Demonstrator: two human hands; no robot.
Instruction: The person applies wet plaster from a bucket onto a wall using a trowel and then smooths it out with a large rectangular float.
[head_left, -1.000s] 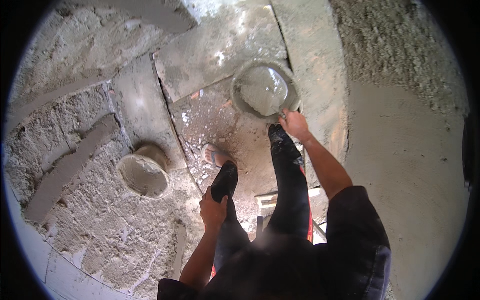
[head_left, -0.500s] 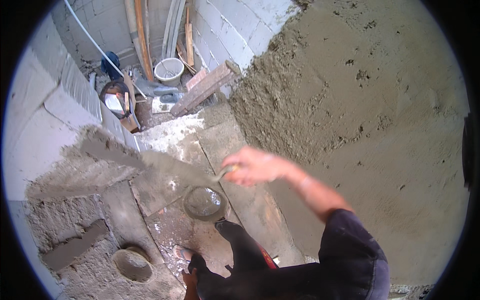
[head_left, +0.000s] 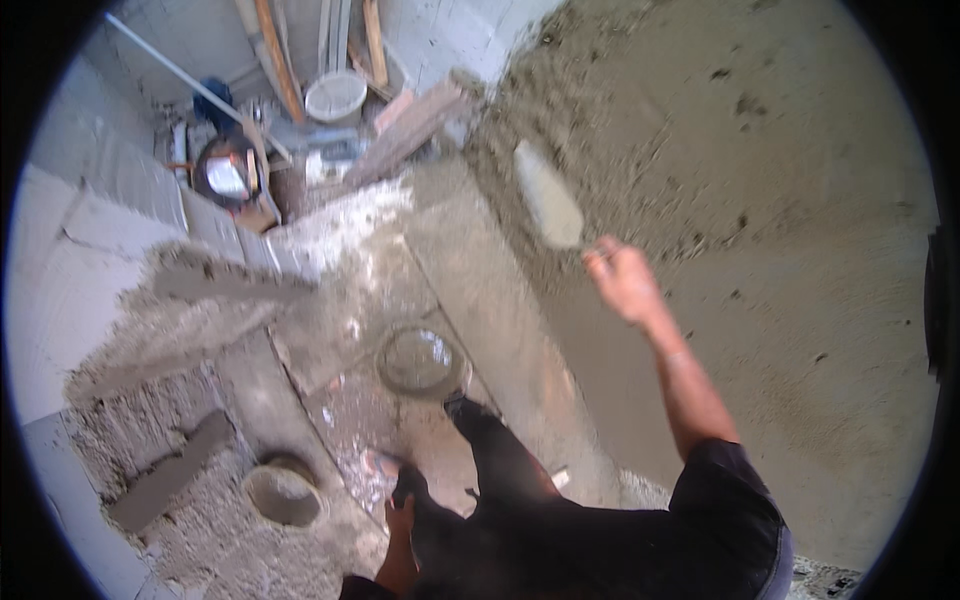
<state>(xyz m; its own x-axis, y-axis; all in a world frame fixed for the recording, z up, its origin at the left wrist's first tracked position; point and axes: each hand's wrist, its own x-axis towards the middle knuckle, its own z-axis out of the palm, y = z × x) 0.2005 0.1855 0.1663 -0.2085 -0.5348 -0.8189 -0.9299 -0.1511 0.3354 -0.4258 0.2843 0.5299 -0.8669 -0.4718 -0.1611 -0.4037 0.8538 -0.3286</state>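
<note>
Near the left edge of the mortar-coated surface [head_left: 770, 390], a trowel [head_left: 549, 200] slants over rough grey mortar, its pale blade pointing up and to the left; whether the blade touches cannot be told. The person's right hand [head_left: 625, 280] is closed round its handle, which the fingers mostly hide. The left hand [head_left: 400, 515] rests on the left leg [head_left: 432, 530] near the knee; how far its fingers curl is unclear. Just beyond the right foot [head_left: 458, 405], a round bucket [head_left: 418, 393] holds a grey, glinting mix, beside a long flat panel [head_left: 545, 400]. Toward the floor's left edge, well apart from it, stands a second bucket [head_left: 264, 492], near a smooth grey strip [head_left: 175, 472] on rough mortar. At the floor's far end, a pale bucket [head_left: 336, 97], a dark tub [head_left: 205, 182] and a thick beam [head_left: 412, 138] sit close to upright poles [head_left: 268, 55].
</note>
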